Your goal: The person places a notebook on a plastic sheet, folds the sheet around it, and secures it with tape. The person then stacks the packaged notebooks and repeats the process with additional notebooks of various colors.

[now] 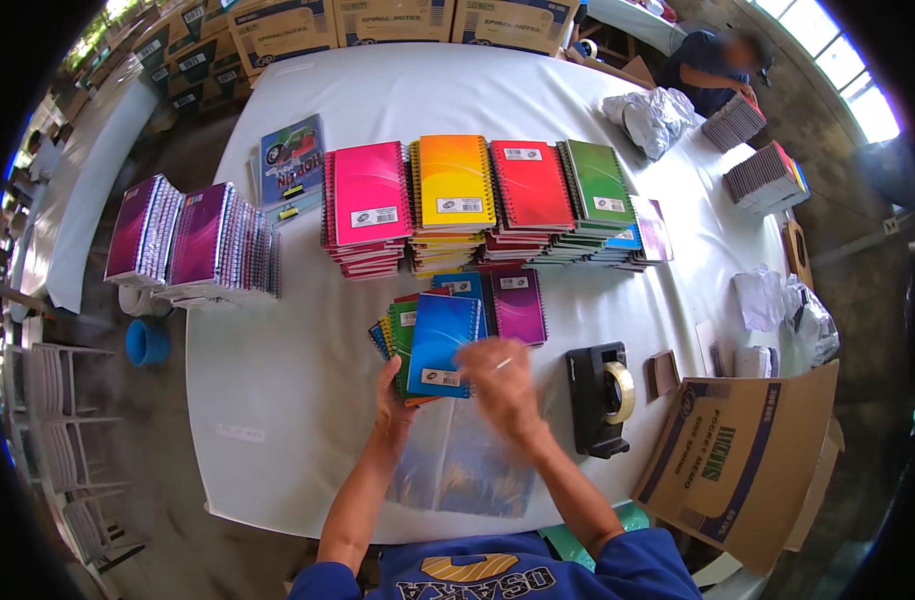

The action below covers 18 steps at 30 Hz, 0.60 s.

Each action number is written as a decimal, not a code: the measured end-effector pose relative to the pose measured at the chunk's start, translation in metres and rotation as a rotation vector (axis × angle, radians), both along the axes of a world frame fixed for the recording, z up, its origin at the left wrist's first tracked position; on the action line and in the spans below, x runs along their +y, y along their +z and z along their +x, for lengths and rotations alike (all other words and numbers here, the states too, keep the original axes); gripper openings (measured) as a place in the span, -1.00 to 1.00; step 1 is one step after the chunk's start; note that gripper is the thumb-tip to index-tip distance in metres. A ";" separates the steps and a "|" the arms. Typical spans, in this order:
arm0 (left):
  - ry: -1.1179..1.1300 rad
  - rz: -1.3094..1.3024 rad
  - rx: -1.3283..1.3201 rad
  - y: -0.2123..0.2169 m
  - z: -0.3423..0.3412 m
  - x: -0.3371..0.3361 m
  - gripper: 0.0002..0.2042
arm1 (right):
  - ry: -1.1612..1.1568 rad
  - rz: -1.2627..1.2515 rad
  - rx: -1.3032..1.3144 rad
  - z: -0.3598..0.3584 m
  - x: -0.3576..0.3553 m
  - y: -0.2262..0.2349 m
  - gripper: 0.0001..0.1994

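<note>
Lying flat by the near edge of the desk (278, 475), a clear plastic sleeve (488, 490) is showing no notebook inside. Above it, the left hand (394, 395) is gripping a fanned set of notebooks, with a blue notebook (441, 345) on top and a green notebook (404, 345) peeking out beneath. The right hand (503, 385) is blurring at the blue cover's right side; whether it is pinching anything, I cannot tell. This set is probably only part gathered and is not yet resting in any wrapping.

To the right, a tape dispenser (598, 400) is standing with its roll loaded, and an open carton (738, 460) is leaning over the desk's near right corner.

Just beyond the fan, a purple notebook (519, 305) is lying within reach. Farther in, pink (368, 195), yellow (455, 185), red (531, 185) and green stacks (600, 185) are standing in a row, so plenty is seemingly remaining to sort. Along the left edge, purple bundles (203, 235) are standing together, perhaps finished. Near the far right corner, a co-worker (713, 75) is handling another pile (735, 123).
</note>
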<state>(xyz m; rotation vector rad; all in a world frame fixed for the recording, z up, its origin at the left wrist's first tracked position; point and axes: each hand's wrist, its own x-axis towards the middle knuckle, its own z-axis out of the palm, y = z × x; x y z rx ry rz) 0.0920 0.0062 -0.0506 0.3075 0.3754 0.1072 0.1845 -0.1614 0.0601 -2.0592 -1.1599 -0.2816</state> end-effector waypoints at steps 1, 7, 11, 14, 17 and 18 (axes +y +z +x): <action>-0.002 -0.004 -0.001 0.007 0.001 0.000 -0.33 | -0.161 0.085 0.011 0.021 -0.009 -0.012 -0.83; 0.004 0.019 0.034 -0.003 0.010 0.003 -0.33 | -0.827 -0.442 0.237 0.097 -0.042 -0.092 -0.59; -0.005 0.040 0.075 -0.008 0.011 0.005 -0.34 | -0.825 -0.386 0.372 0.103 -0.052 -0.088 -0.63; -0.036 0.041 0.019 -0.008 0.014 0.002 -0.35 | -0.851 -0.353 0.413 0.102 -0.063 -0.053 -0.79; -0.019 0.060 0.104 -0.016 0.008 0.001 -0.35 | -0.721 0.022 0.795 0.076 -0.073 0.010 -0.74; -0.029 0.050 0.100 -0.011 0.012 -0.006 -0.35 | -0.675 0.160 0.919 0.069 -0.082 0.016 -0.71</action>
